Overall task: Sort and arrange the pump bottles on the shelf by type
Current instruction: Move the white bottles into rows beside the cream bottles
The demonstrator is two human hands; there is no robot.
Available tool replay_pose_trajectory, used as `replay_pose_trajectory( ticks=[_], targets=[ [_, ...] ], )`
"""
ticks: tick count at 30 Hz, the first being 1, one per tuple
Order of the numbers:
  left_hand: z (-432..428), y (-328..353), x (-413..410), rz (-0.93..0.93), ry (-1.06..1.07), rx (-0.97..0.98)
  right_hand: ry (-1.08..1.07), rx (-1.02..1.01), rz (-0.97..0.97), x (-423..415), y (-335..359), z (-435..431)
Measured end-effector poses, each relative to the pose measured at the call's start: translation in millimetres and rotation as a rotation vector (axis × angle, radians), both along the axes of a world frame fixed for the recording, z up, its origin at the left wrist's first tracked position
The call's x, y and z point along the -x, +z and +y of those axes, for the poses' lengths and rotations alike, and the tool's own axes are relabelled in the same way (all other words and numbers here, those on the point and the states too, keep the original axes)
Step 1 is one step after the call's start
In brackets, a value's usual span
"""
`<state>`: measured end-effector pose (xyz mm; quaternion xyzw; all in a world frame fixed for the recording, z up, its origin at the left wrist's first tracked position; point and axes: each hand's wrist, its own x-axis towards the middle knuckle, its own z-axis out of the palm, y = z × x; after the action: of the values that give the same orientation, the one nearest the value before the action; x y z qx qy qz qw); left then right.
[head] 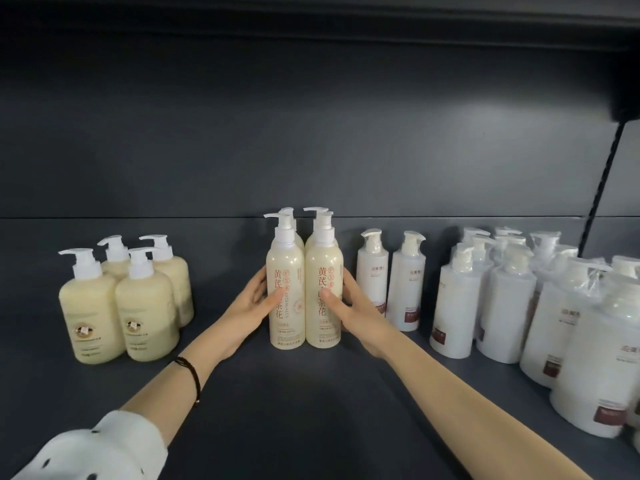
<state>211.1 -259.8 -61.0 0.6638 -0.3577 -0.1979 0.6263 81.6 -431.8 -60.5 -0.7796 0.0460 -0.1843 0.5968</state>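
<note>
Both hands steady the tall cream plastic pump bottles (304,289) mid-shelf.
Left hand (258,299) and right hand (346,301) press opposite sides, fingers (273,299) spread loosely against them.

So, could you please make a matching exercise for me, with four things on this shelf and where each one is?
Things:
1. squat cream bottles
2. tall bottles with red characters
3. white bottles with dark red labels
4. black bracelet

Places:
A. between the left hand and right hand
B. right side of shelf
C. on the left wrist
D. left side of shelf

Pairs: 1-D, 2-A, 3-B, 4-C
</note>
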Motion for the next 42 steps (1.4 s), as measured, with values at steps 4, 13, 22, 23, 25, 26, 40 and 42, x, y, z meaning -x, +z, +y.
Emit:
replay_pose_trajectory(
  ticks=[4,13,22,23,25,26,40,42],
  targets=[
    [6.8,3.8,-5.5,-0.022,-0.02,0.021,0.01,0.051,0.001,-7.6,-2.7,-1.6],
    [36.2,6.2,-3.2,-0.144,0.089,-0.02,0.016,0.062,-0.008,-31.2,-5.0,27.7],
    [64.4,6.9,4.5,-0.214,0.23,-0.046,0.046,0.034,-0.052,-50.1,-1.9,64.4],
    [66.6,6.6,4.8,-0.205,0.25,-0.055,0.047,0.031,-0.045,-50.6,-1.4,67.3],
    [69.2,5.3,6.6,-0.201,0.28,-0.093,0.054,0.03,-0.026,-49.5,-0.9,69.3],
    [69.6,4.8,8.5,-0.219,0.299,-0.138,0.049,0.037,-0.014,-47.7,-0.4,68.6],
    [24.9,28.7,96.8,-0.801,0.395,-0.626,-0.931,0.555,-0.1,46.5,-0.6,-20.5],
    [-17.4,27.1,99.3,-0.682,0.322,-0.453,-0.906,0.56,-0.05,39.5,-5.2,-24.5]
  ],
)
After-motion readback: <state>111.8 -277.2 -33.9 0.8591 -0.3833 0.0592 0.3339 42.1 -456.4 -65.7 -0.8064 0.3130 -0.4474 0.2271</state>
